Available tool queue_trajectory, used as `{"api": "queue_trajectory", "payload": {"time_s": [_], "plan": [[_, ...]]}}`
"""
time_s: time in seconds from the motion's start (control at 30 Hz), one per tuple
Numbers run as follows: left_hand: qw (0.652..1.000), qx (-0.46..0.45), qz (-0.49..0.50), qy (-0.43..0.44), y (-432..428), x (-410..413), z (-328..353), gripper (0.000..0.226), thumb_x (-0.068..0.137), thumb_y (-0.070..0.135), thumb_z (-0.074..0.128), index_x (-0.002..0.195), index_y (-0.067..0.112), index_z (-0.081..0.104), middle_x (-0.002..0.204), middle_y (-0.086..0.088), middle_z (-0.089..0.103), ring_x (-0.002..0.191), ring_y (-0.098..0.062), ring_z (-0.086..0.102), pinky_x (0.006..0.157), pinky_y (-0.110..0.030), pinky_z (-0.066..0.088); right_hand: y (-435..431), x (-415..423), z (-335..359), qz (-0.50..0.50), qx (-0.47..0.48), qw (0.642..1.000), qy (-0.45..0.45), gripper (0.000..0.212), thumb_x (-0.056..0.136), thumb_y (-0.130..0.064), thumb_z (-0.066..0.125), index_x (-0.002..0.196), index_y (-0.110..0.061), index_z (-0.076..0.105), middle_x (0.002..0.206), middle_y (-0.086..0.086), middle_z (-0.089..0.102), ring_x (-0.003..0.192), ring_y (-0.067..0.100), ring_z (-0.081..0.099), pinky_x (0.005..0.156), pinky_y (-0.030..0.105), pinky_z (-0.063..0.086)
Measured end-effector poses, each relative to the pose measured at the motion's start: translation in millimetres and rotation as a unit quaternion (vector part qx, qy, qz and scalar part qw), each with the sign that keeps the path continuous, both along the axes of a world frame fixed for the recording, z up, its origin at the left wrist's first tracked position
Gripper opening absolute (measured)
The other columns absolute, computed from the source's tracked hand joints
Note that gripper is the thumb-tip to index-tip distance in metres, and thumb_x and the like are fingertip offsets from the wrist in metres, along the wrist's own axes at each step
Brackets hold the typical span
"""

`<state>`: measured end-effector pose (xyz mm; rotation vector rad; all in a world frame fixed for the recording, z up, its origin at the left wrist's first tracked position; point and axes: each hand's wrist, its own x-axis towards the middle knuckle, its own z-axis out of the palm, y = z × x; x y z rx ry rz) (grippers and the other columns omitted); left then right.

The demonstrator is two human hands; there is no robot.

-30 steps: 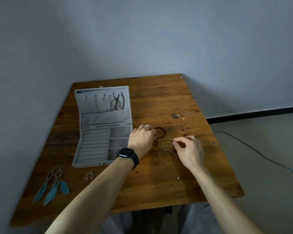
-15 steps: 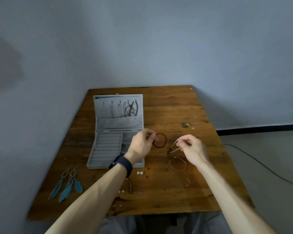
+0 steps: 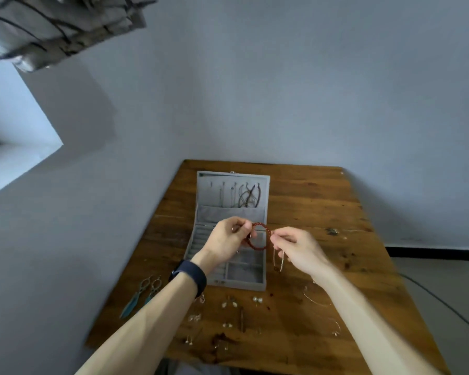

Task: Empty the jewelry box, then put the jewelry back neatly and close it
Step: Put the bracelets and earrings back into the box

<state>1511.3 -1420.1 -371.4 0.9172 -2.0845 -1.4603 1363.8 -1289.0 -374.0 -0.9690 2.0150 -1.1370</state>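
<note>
Grey walls [image 3: 282, 90] met in a corner behind a wooden worktop [image 3: 322, 201], with a pale window recess [image 3: 16, 147] at the far left and a black skirting strip [image 3: 431, 251] low on the right wall. On the worktop's left half stood the grey jewelry box [image 3: 229, 286], open, its lid [image 3: 214, 185] raised at the far side with several necklaces [image 3: 248, 197] hanging inside it. Both hands were held up over the box. The left hand [image 3: 225, 242], a dark smartwatch [image 3: 188, 274] on its wrist, had its grip pinched on the left side of a red beaded bracelet [image 3: 258, 249], which hung in the air above the box's tray. The right hand [image 3: 298, 247] had its grip curled tight on a thin metal bangle [image 3: 278, 262] that dangled below its fingers, just beside the box's right wall. Its fingertips met the bracelet's right edge, though whether they also held the beads could not be told. Teal feather earrings [image 3: 141, 296] lay at the near left of the worktop. Just near of the box's front wall lay a pair of pearl studs [image 3: 257, 299], and nearer still a scatter of small earrings [image 3: 226, 325], too blurred to tell apart. A second thin bangle [image 3: 316, 299] lay on the wood, partly hidden by the right forearm. Over the floor at the right ran a cable [image 3: 444, 301].
</note>
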Motion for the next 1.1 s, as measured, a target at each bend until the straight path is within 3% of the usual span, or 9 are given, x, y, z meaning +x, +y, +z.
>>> {"api": "queue_trajectory", "payload": {"time_s": [0.1, 0.2, 0.33, 0.5, 0.57, 0.7, 0.9, 1.1], "plan": [[1.0, 0.012, 0.001, 0.002, -9.2, 11.9, 4.3, 0.021, 0.104, 0.025, 0.053, 0.105, 0.01, 0.068, 0.093, 0.0, 0.075, 0.08, -0.005, 0.069, 0.065, -0.016, 0.052, -14.3, 12.3, 7.4, 0.038, 0.014, 0.999, 0.007, 0.007, 0.097, -0.038, 0.062, 0.1, -0.032, 0.067, 0.092, -0.01, 0.073, 0.082, 0.01, 0.068, 0.074, 0.026, 0.053], [1.0, 0.017, 0.009, 0.006, -17.3, 22.3, 5.8, 0.02, 0.104, 0.025, 0.054, 0.106, 0.011, 0.068, 0.09, 0.001, 0.075, 0.077, -0.011, 0.068, 0.061, -0.019, 0.053, -27.2, 21.6, 10.6, 0.054, 0.01, 0.998, 0.022, 0.022, 0.098, -0.039, 0.061, 0.089, -0.023, 0.074, 0.081, -0.007, 0.072, 0.072, 0.006, 0.062, 0.066, 0.022, 0.046], [0.999, 0.027, 0.043, 0.008, -28.1, 33.7, 5.0, 0.02, 0.104, 0.022, 0.054, 0.109, 0.007, 0.066, 0.09, -0.001, 0.072, 0.067, 0.001, 0.065, 0.056, -0.013, 0.048, -42.7, 27.8, 12.1, 0.049, 0.0, 0.999, 0.007, 0.02, 0.097, -0.039, 0.062, 0.094, -0.025, 0.076, 0.078, -0.009, 0.069, 0.072, 0.002, 0.06, 0.068, 0.02, 0.042], [0.999, 0.025, 0.035, -0.022, -40.6, 48.6, -8.7, 0.02, 0.102, 0.022, 0.057, 0.112, 0.009, 0.069, 0.079, 0.003, 0.066, 0.063, -0.003, 0.058, 0.058, -0.017, 0.048, -50.2, 22.4, 12.4, 0.033, -0.013, 0.999, 0.018, 0.02, 0.098, -0.036, 0.062, 0.089, -0.023, 0.075, 0.074, -0.009, 0.068, 0.068, 0.005, 0.057, 0.065, 0.022, 0.041], [0.998, -0.013, 0.01, -0.056, -43.0, 51.0, -16.2, 0.02, 0.101, 0.025, 0.059, 0.112, 0.012, 0.071, 0.079, 0.007, 0.065, 0.066, -0.002, 0.058, 0.064, -0.02, 0.048, -50.8, 20.9, 9.0, 0.032, 0.005, 0.999, 0.036, 0.022, 0.099, -0.036, 0.06, 0.088, -0.023, 0.073, 0.08, -0.008, 0.069, 0.076, 0.009, 0.061, 0.067, 0.024, 0.043], [0.979, -0.139, -0.022, -0.147, -43.6, 40.3, -28.7, 0.018, 0.099, 0.029, 0.062, 0.111, 0.021, 0.074, 0.099, 0.009, 0.073, 0.094, -0.004, 0.065, 0.088, -0.029, 0.054, -52.2, 18.7, -3.0, 0.021, 0.057, 0.991, 0.119, 0.021, 0.1, -0.039, 0.057, 0.098, -0.025, 0.072, 0.09, -0.013, 0.068, 0.088, 0.01, 0.062, 0.071, 0.025, 0.044], [0.937, -0.273, -0.009, -0.219, -47.2, 7.2, -31.4, 0.019, 0.099, 0.035, 0.059, 0.113, 0.026, 0.069, 0.105, 0.006, 0.072, 0.093, -0.012, 0.067, 0.081, -0.036, 0.059, -53.3, 10.6, -21.3, -0.02, 0.148, 0.957, 0.25, 0.029, 0.099, -0.049, 0.054, 0.109, -0.028, 0.072, 0.105, -0.006, 0.073, 0.096, 0.019, 0.067, 0.076, 0.03, 0.051], [0.886, -0.376, -0.024, -0.272, -52.7, -18.1, -41.8, 0.016, 0.098, 0.038, 0.059, 0.108, 0.026, 0.064, 0.101, 0.004, 0.069, 0.094, -0.016, 0.064, 0.076, -0.035, 0.055, -58.7, 3.3, -28.2, -0.024, 0.205, 0.921, 0.331, 0.029, 0.097, -0.051, 0.056, 0.109, -0.03, 0.072, 0.096, -0.004, 0.073, 0.089, 0.021, 0.068, 0.074, 0.03, 0.054]]}}
